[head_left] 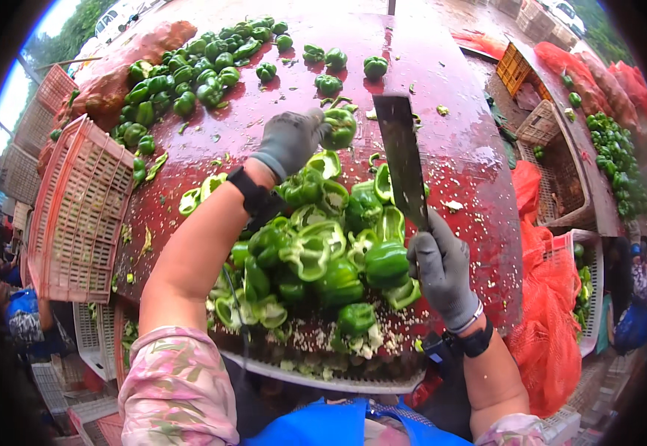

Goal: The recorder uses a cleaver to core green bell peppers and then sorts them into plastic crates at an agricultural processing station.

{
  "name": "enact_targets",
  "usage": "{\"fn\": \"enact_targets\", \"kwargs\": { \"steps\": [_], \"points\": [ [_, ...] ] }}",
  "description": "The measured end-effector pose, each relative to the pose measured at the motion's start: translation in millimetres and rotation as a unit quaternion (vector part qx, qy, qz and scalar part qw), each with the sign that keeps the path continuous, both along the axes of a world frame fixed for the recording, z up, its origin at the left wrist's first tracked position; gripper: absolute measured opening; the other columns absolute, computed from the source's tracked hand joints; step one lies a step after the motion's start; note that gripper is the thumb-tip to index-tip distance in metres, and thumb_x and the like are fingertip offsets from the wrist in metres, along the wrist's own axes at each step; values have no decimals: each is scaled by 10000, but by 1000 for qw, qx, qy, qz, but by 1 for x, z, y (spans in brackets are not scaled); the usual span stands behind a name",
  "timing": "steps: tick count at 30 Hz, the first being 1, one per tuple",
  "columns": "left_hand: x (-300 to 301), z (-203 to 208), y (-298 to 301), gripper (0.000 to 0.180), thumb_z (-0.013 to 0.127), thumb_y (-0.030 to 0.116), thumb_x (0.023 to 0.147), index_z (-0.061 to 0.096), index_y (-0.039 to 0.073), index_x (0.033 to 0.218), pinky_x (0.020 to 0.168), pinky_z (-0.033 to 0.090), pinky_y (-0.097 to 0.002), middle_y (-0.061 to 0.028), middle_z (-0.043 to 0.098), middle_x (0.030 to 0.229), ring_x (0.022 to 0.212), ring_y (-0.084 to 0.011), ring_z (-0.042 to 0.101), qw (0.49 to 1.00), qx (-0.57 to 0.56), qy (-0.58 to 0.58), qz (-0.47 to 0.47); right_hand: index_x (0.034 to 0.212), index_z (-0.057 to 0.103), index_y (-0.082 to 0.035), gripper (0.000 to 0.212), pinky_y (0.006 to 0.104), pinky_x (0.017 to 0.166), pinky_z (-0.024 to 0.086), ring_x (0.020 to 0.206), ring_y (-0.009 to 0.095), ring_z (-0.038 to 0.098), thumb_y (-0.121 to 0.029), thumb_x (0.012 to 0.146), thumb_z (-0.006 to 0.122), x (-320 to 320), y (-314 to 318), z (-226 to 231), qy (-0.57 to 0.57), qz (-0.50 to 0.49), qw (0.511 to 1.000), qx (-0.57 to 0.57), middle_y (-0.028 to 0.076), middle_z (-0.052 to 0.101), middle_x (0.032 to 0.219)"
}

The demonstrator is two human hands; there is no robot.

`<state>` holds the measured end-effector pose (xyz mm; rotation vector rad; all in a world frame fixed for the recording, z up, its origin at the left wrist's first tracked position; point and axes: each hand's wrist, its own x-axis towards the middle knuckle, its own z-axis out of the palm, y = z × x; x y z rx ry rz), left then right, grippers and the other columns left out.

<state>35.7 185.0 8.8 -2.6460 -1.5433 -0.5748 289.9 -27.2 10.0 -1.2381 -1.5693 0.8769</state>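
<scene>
The left hand (291,140), in a grey knit glove, reaches forward and closes around a whole glossy green bell pepper (340,128) at the far edge of the cut pile. The right hand (442,269), gloved alike, grips the handle of a broad dark steel cleaver (402,157), blade raised upright and clear of the work, likely to keep it away from the reaching arm. Between them lies a heap of halved green peppers (323,245) on the wet red counter (457,141). Uncut peppers (182,78) lie piled further back. A pink slatted plastic crate (78,212) stands on its side at the left, nothing visible in it; orange mesh sacks (546,297) hang at the right.
</scene>
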Motion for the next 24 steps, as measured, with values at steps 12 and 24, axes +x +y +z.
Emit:
{"fn": "enact_targets", "kwargs": {
  "steps": [12,24],
  "points": [
    [-1,17,-195,160,661,219,916,659,61,934,619,507,-433,-161,668,831,737,-359,652,979,120,-157,-43,1208,613,-23,318,277,514,453,586,95,539,-251,1023,492,-22,-38,2,185,95,948,-241,14,563,706],
    [8,-8,-300,159,615,173,998,675,28,976,596,493,-228,-3,679,778,664,-74,608,710,-132,-684,102,1319,558,-105,430,429,739,568,853,317,717,-390,1005,490,73,-112,-27,-250,-151,956,1,166,723,955]
  ]
}}
